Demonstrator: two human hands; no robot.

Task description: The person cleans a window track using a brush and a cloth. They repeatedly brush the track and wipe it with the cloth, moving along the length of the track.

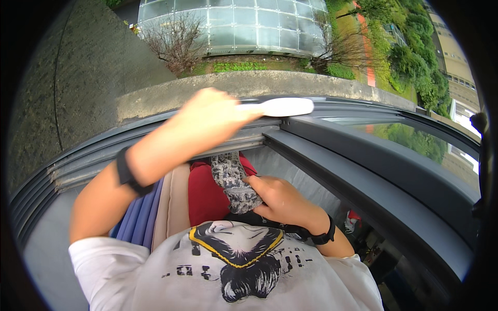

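My left hand, blurred, is closed around the handle of a white brush-like tool with a long rounded head. The tool lies over the outer part of the sliding window's sill track, by the end of the window frame; its underside is hidden. Lower down, close to my body, my right hand grips a grey and black patterned cloth between thumb and fingers. The cloth hangs in front of red fabric, just inside the track.
A dark metal sliding window frame runs down the right side. Blue and beige curtain-like fabric hangs at the left, below the rails. Outside are a concrete ledge, bare shrubs and a glass-panelled roof.
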